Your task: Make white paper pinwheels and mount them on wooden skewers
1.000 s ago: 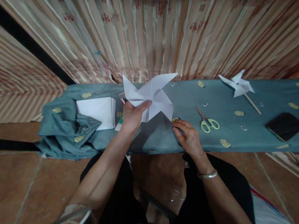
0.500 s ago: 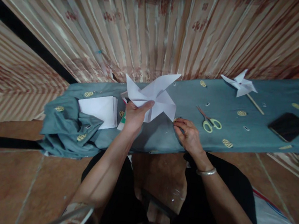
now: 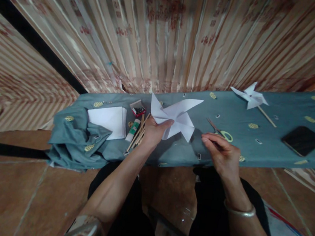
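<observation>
My left hand (image 3: 154, 132) pinches the centre of a white paper pinwheel (image 3: 178, 116) and holds it just above the blue-green cloth of the table (image 3: 274, 144). My right hand (image 3: 223, 154) hovers to the right of it with fingers pressed together in a pinch; whatever is between them is too small to name. Yellow-handled scissors (image 3: 220, 131) lie just beyond that hand, partly hidden by it.
A finished pinwheel on a stick (image 3: 252, 99) and a black phone (image 3: 302, 140) lie at the right. A stack of white paper (image 3: 108, 119), a glue stick (image 3: 132, 129), wooden sticks (image 3: 137, 136) and a small box (image 3: 138, 109) lie left. A striped curtain (image 3: 167, 35) hangs behind.
My right hand lifted off the cloth and moved right with pinched fingers. My left hand lowered the pinwheel slightly. The view shifted, so the sticks, glue and box now show.
</observation>
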### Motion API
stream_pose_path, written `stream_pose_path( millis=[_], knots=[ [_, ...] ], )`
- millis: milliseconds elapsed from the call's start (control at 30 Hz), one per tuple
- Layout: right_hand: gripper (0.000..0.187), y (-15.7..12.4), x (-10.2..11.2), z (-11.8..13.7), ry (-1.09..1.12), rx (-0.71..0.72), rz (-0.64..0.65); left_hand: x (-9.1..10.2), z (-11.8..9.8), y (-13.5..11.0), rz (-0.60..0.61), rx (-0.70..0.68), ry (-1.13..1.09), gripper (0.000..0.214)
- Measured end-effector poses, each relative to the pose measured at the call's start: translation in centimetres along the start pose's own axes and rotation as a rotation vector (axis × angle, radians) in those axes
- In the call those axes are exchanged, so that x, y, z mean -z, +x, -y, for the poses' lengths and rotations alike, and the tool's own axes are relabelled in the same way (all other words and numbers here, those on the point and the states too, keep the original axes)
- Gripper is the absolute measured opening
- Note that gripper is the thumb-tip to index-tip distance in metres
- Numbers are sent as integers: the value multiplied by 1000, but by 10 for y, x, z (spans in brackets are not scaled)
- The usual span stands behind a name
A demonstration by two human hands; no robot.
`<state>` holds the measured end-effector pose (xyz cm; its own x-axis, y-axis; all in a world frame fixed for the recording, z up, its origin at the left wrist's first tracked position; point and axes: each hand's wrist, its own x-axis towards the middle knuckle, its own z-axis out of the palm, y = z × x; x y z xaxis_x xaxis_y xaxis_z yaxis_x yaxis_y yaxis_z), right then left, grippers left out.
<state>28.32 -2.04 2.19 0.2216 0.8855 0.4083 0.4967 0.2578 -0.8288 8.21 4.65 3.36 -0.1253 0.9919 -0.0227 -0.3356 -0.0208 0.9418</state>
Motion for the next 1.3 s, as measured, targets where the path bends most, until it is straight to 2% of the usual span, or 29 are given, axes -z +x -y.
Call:
stream_pose_path(
  millis=[133,300,467,700,867,967,1300],
  knots=[
    [8,-3,7,33,91,-56,-29,-6,2,-4,33,-2,59,23],
    [9,-7,-9,54,150,-58,6,-14,6,-8,107,-14,164,20],
    [11,-7,-21,53,174,-55,48,-20,12,-8,114,-30,215,16],
    [11,-10,-12,56,-3,4,66,-24,10,-9,110,-18,208,14],
    [11,-7,-9,51,-125,129,38,-25,16,-12,123,-15,205,15],
    [11,-4,-11,47,-192,202,-3,-27,19,-15,171,-21,226,13],
    [11,-1,-12,28,-163,150,19,-31,17,-23,184,14,245,13]
  ],
)
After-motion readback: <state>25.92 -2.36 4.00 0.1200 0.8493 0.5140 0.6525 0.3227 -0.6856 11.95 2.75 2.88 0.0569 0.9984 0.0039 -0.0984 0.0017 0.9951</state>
